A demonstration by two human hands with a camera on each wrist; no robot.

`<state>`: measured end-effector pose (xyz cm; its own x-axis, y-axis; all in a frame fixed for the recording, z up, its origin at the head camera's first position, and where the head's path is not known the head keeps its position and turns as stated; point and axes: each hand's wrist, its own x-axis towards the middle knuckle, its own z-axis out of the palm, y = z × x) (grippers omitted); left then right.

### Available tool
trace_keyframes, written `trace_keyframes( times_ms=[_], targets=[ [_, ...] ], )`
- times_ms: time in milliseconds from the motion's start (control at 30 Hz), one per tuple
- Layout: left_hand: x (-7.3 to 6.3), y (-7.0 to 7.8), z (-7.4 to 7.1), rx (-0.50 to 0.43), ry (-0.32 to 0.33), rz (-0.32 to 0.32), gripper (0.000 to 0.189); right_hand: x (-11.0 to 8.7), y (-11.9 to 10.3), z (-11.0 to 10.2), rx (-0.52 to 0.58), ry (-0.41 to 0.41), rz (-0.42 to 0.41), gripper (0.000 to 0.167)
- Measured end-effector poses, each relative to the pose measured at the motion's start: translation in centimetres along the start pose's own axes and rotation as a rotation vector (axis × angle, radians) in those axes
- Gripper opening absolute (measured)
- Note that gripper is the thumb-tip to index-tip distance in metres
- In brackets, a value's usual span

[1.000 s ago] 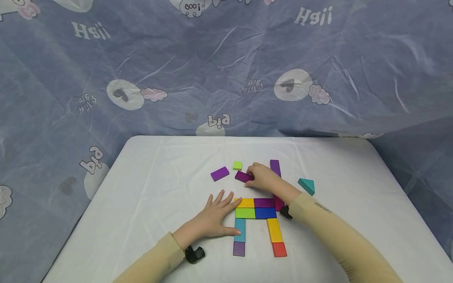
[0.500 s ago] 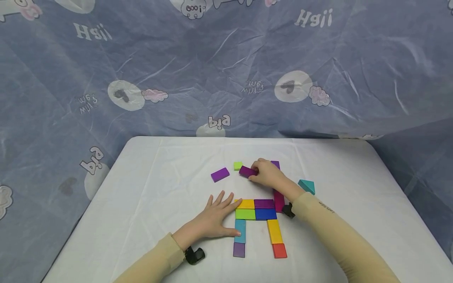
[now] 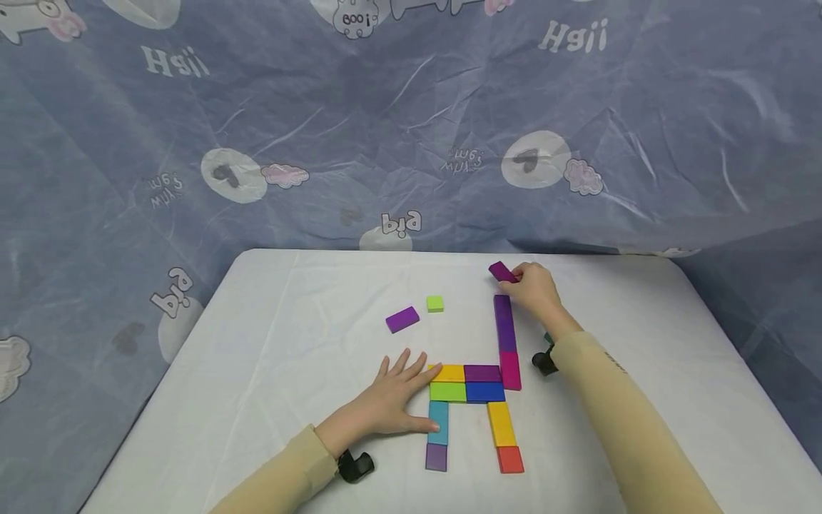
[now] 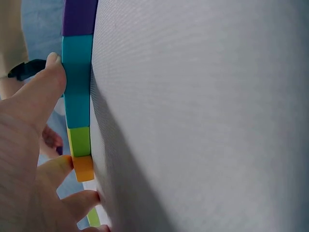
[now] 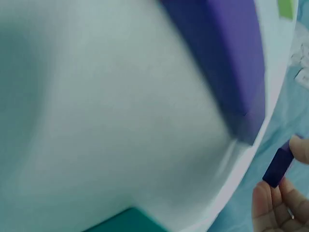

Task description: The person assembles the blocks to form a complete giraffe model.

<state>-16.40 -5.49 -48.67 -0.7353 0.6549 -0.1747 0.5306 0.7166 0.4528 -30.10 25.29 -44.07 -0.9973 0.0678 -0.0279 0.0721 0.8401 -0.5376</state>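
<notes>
My right hand (image 3: 538, 291) pinches a dark purple block (image 3: 503, 272) between thumb and fingers, just past the far end of a long purple block (image 3: 504, 323). A magenta block (image 3: 510, 370) continues that line toward me. My left hand (image 3: 388, 400) lies with fingers spread at the left side of a block figure. Its index fingertip is at the yellow block (image 3: 452, 373), and its thumb at the light blue block (image 4: 76, 87). Beside these lie a lime green block (image 3: 448, 392), a purple block (image 3: 482, 373) and a blue block (image 3: 485, 392).
A loose purple block (image 3: 402, 320) and a small lime block (image 3: 434, 304) lie at the back left of the figure. A teal block (image 5: 126, 222) is mostly hidden by the right wrist in the head view. A patterned curtain (image 3: 334, 143) hangs behind the white table (image 3: 289, 321).
My right hand has carried the dark purple block right and away from me, from near the small lime block to beyond the long purple block. The left hand has stayed put.
</notes>
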Motion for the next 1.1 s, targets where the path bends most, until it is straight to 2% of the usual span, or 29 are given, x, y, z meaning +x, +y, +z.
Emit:
trace_keyframes(
  times_ms=[233,433,567,800,1100],
  targets=[
    [-0.1,0.1,0.2,-0.001,-0.010,0.007,0.096,-0.3,2.3,-0.4,-0.035,0.018,0.119,0.046],
    [-0.1,0.1,0.4,0.004,-0.001,0.012,0.096,-0.5,2.9,-0.2,-0.056,0.015,0.130,0.048],
    [0.0,0.0,0.4,0.011,0.006,0.011,0.096,-0.7,2.8,0.0,-0.060,0.019,0.087,0.046],
    [0.0,-0.1,0.2,0.019,0.005,0.010,0.096,-0.5,3.2,0.1,-0.070,0.006,-0.017,0.031],
    [0.0,-0.1,0.1,0.014,-0.001,0.004,0.095,-0.2,2.4,0.5,-0.104,-0.054,-0.113,0.038]
  ],
)
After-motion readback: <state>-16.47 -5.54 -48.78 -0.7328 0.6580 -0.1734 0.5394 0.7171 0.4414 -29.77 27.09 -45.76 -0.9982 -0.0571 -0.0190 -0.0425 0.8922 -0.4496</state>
